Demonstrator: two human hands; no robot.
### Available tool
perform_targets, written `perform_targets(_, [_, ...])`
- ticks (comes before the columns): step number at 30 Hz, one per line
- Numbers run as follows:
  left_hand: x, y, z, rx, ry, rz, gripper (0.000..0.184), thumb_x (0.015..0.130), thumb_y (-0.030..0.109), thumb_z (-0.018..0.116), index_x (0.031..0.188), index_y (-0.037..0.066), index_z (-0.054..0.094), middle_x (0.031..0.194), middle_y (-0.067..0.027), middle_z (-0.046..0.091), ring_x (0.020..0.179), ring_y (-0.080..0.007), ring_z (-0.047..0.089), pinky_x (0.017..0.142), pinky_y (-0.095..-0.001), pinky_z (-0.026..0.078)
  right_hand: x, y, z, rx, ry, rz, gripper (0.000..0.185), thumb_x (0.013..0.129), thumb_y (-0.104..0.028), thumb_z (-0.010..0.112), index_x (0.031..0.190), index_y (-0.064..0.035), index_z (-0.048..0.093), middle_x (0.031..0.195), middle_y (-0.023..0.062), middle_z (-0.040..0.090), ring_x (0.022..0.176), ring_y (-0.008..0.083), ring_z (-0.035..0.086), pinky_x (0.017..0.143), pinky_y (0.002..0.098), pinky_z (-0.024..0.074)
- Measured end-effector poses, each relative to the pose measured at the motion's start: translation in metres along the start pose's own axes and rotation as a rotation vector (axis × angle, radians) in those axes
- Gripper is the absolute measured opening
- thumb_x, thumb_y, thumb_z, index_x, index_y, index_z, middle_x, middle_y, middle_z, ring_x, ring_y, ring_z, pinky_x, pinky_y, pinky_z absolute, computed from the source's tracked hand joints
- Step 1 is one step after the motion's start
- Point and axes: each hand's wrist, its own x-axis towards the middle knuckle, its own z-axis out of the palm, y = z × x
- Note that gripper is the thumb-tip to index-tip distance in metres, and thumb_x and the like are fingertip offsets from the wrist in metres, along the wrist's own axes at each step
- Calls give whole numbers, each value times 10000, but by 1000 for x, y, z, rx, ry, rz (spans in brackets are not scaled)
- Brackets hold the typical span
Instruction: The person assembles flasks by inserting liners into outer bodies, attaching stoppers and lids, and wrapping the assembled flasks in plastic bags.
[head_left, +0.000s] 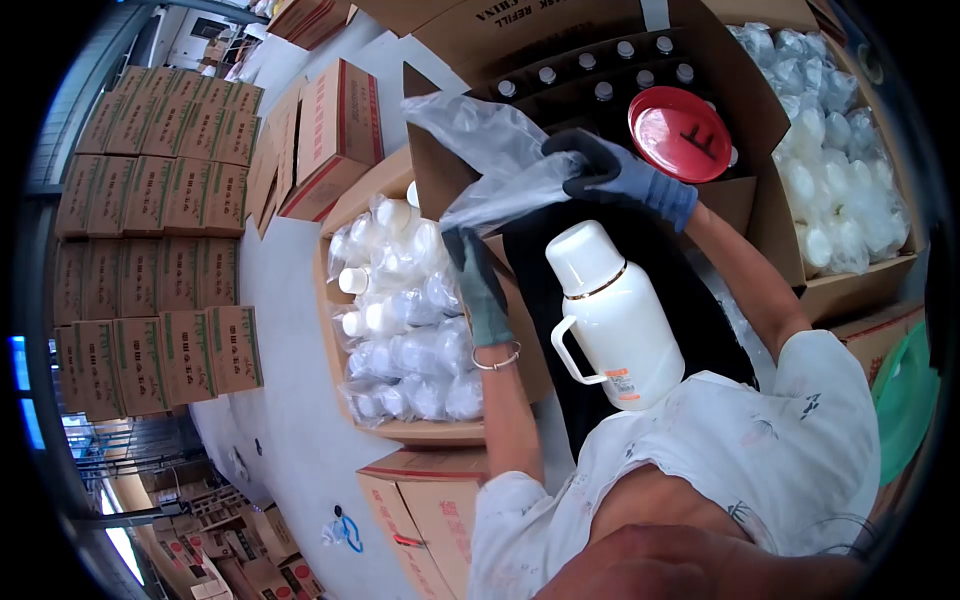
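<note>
My right hand (625,182), in a blue-grey glove with dark fingertips, grips the side of a clear plastic bag (500,150). The bag spreads out to the left. At its lower left corner my left hand (480,285), in a grey-green glove, has its fingers closed on the edge. Below the bag, a white vacuum flask (628,335) with a handle, a gold ring and an orange label lies on black cloth (545,290) over the lap. Its cup-shaped cap points up and left.
An open carton (400,432) of bagged white flasks stands left. Ahead, a carton (735,200) holds dark bottles and a red lid (680,133). Another carton (865,280) of bagged white items is right, above a green basin (905,400). Stacked boxes (150,210) stand far left.
</note>
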Motion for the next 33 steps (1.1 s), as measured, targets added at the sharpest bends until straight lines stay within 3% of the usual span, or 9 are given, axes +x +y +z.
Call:
perform_targets(5, [-50,6,-24,-625,-64,-205,329,1016,335,425,839,101,572,837,0,576,813,-128,553,739,-264,456,-15,43,3,-695,289,246,336,821,-249,653,1092,-84,543,1020,190,617,919,391,616,812,455,499])
perform_targets(7, [-52,-7,-48,-430,-468,-242,437,1003,426,431,770,76,550,765,-14,575,780,-133,544,758,-277,434,-25,54,9,-601,333,349,358,817,-242,651,1122,-82,551,1049,183,608,945,383,605,821,457,491])
perform_targets(9, [-76,-3,-37,279,-307,-34,476,999,437,441,992,-3,624,954,-71,641,862,-137,581,810,-277,444,-43,55,12,-657,463,202,392,810,-240,655,1151,-78,550,1093,179,590,1007,373,581,852,461,475])
perform_targets(17, [-140,45,-59,623,-491,19,564,930,426,540,1260,-32,547,1150,-120,623,980,-153,602,808,-285,483,-166,-10,33,-770,148,-246,436,676,-116,668,1097,-62,567,1254,195,511,1181,416,468,996,538,381])
perform_targets(21, [-191,-4,-154,396,-582,-996,476,902,431,576,1117,11,642,1015,-114,664,894,-178,631,772,-292,505,-264,-8,22,-739,-296,-222,440,661,-145,686,1077,-62,569,1280,184,500,1205,404,462,1038,555,361])
perform_targets(22, [-200,20,-120,538,-886,-791,389,923,349,571,1110,18,652,1023,-118,662,855,-198,646,772,-311,528,-264,-30,20,-672,-406,-205,430,669,-183,684,1069,-70,575,1267,179,505,1200,390,469,1049,554,356])
perform_targets(28, [-130,99,-49,287,-357,-628,551,858,248,662,1303,-21,479,1067,-144,661,1013,-250,638,871,-381,525,-262,-44,8,-624,-542,-242,365,711,-304,637,1002,-87,596,1183,159,545,1153,353,509,1041,542,375])
perform_targets(30, [-130,88,-24,992,-579,-11,622,812,267,706,1303,-13,448,1073,-215,638,919,-349,667,809,-405,529,-254,-46,13,-606,-545,-296,354,718,-300,628,997,-82,603,1157,146,564,1119,340,534,1020,528,397])
perform_targets(33, [-145,47,-74,1178,-622,-278,538,848,275,662,1264,-9,470,908,-186,658,848,-350,663,709,-434,539,-242,-52,17,-640,-584,-270,446,757,-303,627,1154,-101,616,1196,135,570,1097,303,558,1006,493,415])
